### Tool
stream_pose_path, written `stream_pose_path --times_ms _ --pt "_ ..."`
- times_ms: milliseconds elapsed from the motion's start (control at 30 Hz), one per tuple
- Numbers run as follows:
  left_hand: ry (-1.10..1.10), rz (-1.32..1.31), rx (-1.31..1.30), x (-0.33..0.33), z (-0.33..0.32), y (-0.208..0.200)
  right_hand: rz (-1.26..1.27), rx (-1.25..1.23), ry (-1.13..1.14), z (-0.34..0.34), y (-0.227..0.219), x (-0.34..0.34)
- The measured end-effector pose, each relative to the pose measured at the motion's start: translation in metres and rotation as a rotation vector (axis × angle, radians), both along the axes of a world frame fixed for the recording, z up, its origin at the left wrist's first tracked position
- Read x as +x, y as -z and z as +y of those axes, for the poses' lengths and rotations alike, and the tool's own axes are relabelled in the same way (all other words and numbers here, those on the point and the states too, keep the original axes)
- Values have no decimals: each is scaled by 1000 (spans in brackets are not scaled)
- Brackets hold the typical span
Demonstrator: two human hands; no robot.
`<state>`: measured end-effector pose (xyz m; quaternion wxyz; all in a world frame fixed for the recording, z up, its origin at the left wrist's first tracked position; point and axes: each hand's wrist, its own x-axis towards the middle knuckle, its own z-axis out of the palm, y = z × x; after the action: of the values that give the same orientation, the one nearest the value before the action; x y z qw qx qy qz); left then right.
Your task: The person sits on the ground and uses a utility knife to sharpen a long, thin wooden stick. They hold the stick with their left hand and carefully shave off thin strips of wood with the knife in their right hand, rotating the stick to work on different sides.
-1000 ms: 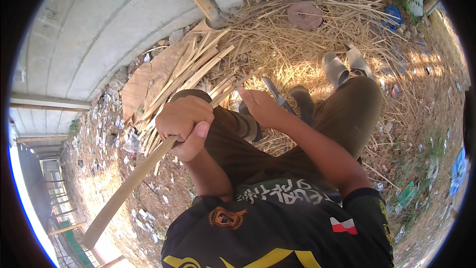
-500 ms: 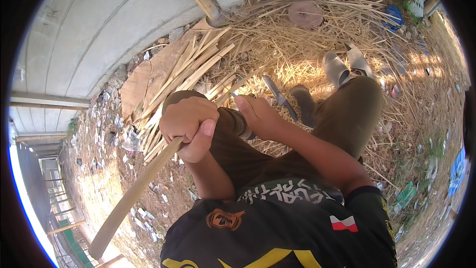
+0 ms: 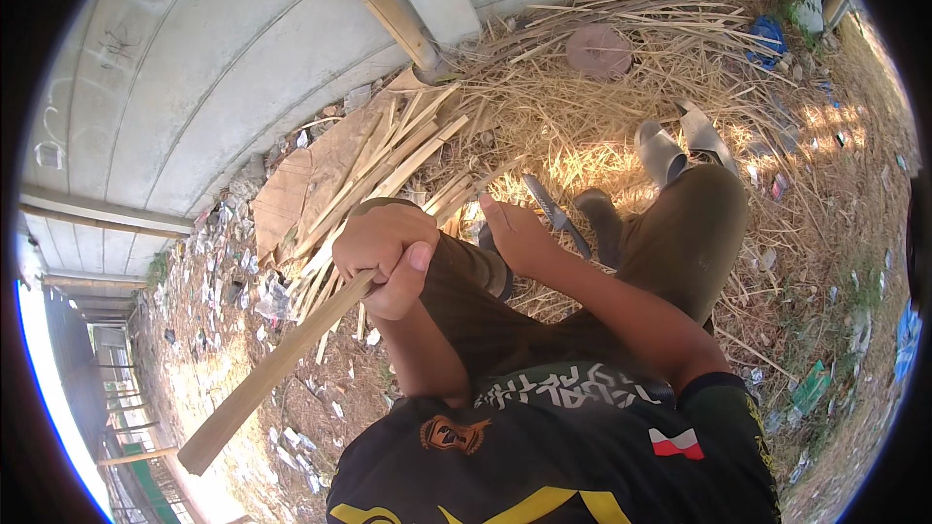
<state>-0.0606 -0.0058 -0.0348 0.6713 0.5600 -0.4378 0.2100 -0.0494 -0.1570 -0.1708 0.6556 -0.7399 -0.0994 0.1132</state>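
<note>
My left hand (image 3: 386, 250) is closed round a flat, pale bamboo strip (image 3: 277, 374), beside my left knee. The strip's long end slants down to the lower left; the end beyond my fist is mostly hidden. A little to the right, my right hand (image 3: 519, 236) is closed between my knees, thumb pointing up toward the far side. What it grips is hidden behind the hand. A long blade with a dark handle (image 3: 555, 213) lies on the ground just past my right hand.
Split bamboo strips (image 3: 413, 150) lie on brown cardboard (image 3: 291, 194) at the far left, near a concrete wall (image 3: 252, 49). A round brownish-pink disc (image 3: 599, 50) rests on the straw-like shavings (image 3: 544, 107). Bits of litter (image 3: 282, 296) dot the ground on the left.
My view has shifted slightly, and both hands appear a little farther right. The bamboo strip's long end has swung up slightly, its broad face showing more. Both hands stay closed.
</note>
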Motion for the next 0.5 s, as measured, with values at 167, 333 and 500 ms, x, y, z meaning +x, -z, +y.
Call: stream_pose_path --times_ms 167,333,500 --pt "-24 20 -18 -2 -1 0 -83 -55 -179 -11 -21 -10" --pt "-143 24 -48 -3 1 3 -67 -116 -141 -5 7 9" --pt "-203 126 -143 -7 2 3 17 -151 -52 4 34 18"
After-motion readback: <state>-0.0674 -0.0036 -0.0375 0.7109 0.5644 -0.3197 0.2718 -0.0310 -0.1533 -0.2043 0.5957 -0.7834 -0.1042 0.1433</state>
